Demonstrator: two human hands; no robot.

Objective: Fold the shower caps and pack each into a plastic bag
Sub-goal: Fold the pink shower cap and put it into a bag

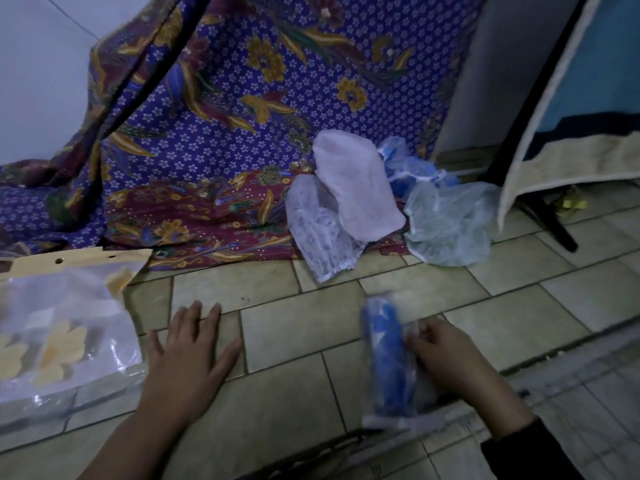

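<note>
My right hand grips a clear plastic bag with a folded blue shower cap inside, held upright just above the tiled floor and blurred. My left hand hovers flat over the tiles with fingers spread, holding nothing. Further back lies a pile of loose shower caps: a pink one, a white printed one, a pale green one and blue ones. At the left lies a stack of clear plastic bags with yellow flower prints and a yellow header.
A purple and maroon batik cloth hangs and spreads over the floor behind the pile. A dark stand leg and a towel-like fabric are at the right. Beige floor tiles lie between my hands.
</note>
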